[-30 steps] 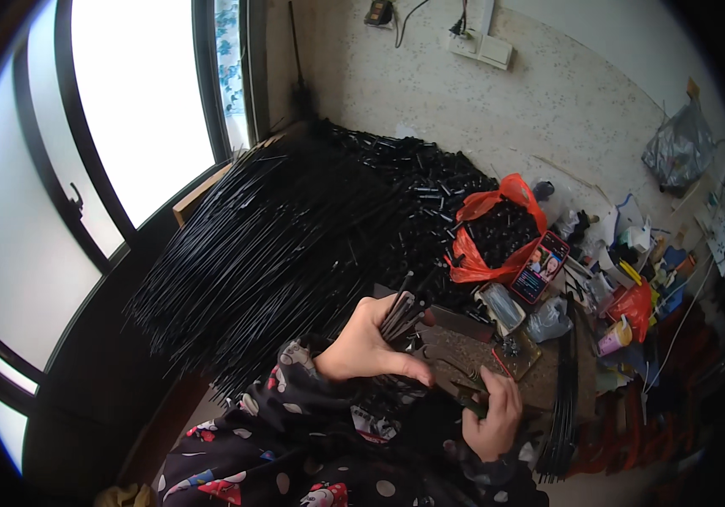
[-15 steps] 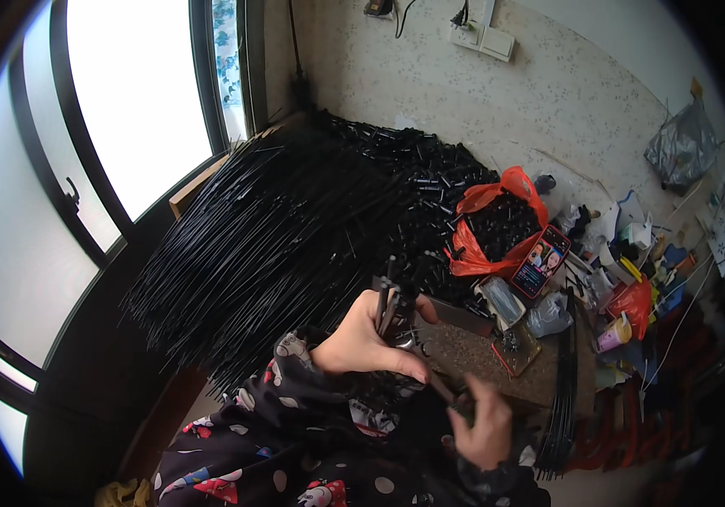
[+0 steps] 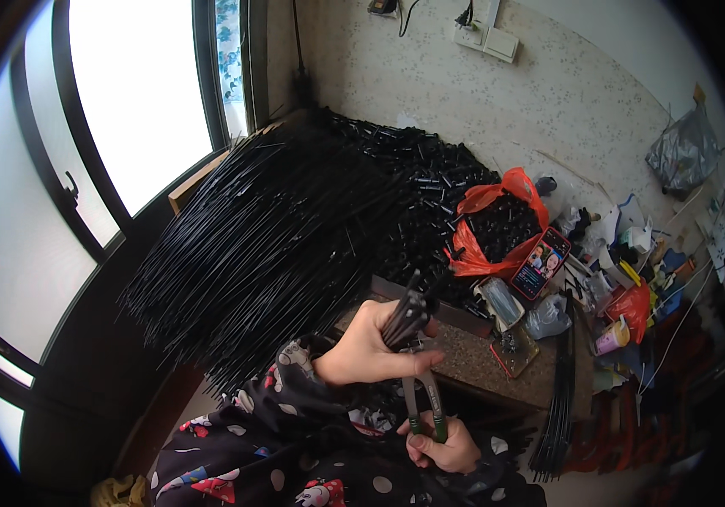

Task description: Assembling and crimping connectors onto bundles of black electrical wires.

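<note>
A window fills the upper left of the frame. Right of it, left of centre, lies a heap of rods. Right of centre sits a bag with small parts in it, a phone at its lower right. Below centre, a bundle is in the left hand, above pliers in the right hand.

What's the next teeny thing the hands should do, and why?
Maybe the right hand should gently squeeze the green-handled tool: its handles stand apart, and its grey metal part reaches up to the left hand, which grips a bunch of black rods.
</note>
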`<act>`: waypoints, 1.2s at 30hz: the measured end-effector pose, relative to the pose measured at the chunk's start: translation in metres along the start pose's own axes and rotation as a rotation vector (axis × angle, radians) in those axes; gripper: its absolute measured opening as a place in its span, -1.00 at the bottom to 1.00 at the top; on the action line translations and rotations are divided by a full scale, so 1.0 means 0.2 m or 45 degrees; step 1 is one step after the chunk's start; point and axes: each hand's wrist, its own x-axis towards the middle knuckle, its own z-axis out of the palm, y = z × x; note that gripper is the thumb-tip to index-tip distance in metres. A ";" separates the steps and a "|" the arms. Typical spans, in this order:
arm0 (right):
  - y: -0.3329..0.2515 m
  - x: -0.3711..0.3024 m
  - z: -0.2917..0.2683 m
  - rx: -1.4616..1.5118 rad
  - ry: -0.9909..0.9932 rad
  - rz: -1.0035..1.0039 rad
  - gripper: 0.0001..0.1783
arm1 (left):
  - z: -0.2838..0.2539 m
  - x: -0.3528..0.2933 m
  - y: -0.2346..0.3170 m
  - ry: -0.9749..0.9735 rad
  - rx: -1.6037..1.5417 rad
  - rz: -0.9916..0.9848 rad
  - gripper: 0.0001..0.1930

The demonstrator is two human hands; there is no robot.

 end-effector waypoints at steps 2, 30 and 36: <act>0.05 0.01 0.00 0.032 -0.021 -0.015 -0.74 | 0.04 -0.03 0.01 0.069 -0.150 -0.067 -0.67; -0.18 -0.11 -0.09 -0.258 0.400 -0.514 -0.60 | -0.09 -0.08 -0.16 -0.159 -0.562 0.091 -0.77; -0.36 -0.13 -0.03 -2.388 0.888 -1.060 -0.76 | -0.06 -0.09 -0.14 0.000 -0.439 0.044 -0.59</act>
